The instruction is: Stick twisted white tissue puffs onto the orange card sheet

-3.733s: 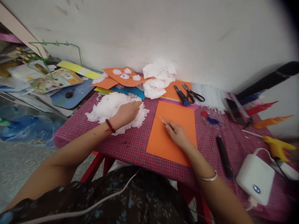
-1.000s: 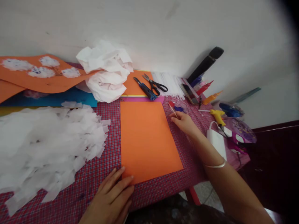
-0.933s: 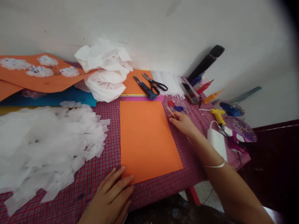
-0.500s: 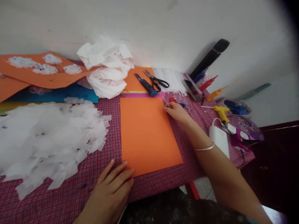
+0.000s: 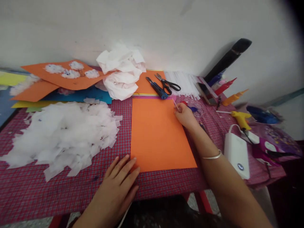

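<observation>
A sheet of orange paper (image 5: 160, 136) lies flat in front of me. My left hand (image 5: 118, 183) is open, its fingers stretched out, with the fingertips at the paper's lower left corner. Near the upper right edge of the sheet, my right hand (image 5: 186, 114) pinches a thin pale stick (image 5: 175, 104), whose tip points up and to the left. Just beyond the sheet lie a blue-and-black utility knife (image 5: 158, 88) and black-handled scissors (image 5: 169, 85). A small round clear container with red and blue pieces is partly hidden behind my right hand.
Left of the sheet spreads a pile of white tissue squares (image 5: 64, 129). Behind it are crumpled white tissue (image 5: 123, 72) and orange paper with white tufts (image 5: 76, 76). Glue bottles (image 5: 234, 98), a yellow glue gun (image 5: 241, 119) and a white power bank-like box (image 5: 237, 155) stand at right.
The view has turned left, so everything appears farther right. Both hands stay near the same places on the orange sheet, and the stick is still in my right hand.
</observation>
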The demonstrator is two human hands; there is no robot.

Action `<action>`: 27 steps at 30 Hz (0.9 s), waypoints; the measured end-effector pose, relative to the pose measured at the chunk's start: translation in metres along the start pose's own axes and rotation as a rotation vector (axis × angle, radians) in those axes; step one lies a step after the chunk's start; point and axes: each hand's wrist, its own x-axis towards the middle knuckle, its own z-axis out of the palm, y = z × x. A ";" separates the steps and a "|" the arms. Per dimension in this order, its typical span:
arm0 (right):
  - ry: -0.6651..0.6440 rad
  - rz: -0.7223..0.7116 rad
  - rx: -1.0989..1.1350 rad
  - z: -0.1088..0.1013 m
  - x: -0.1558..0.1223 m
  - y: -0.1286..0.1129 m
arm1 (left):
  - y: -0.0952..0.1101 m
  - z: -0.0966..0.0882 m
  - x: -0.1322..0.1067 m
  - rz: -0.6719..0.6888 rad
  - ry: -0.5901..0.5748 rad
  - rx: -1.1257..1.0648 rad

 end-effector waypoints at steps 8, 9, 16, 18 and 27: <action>0.012 0.036 -0.145 0.001 0.007 -0.006 | 0.002 -0.005 0.005 0.040 -0.049 0.010; 0.012 0.030 -0.152 0.001 0.007 -0.006 | 0.002 -0.006 0.006 0.037 -0.051 0.010; -0.085 -0.042 -0.100 -0.010 -0.004 0.002 | 0.006 -0.003 0.002 -0.044 -0.028 -0.059; -0.128 -0.088 -0.150 -0.013 -0.008 0.003 | 0.007 -0.002 0.001 -0.053 -0.026 -0.078; -0.110 -0.102 -0.309 -0.011 -0.015 -0.003 | 0.008 -0.005 0.001 -0.064 -0.066 -0.095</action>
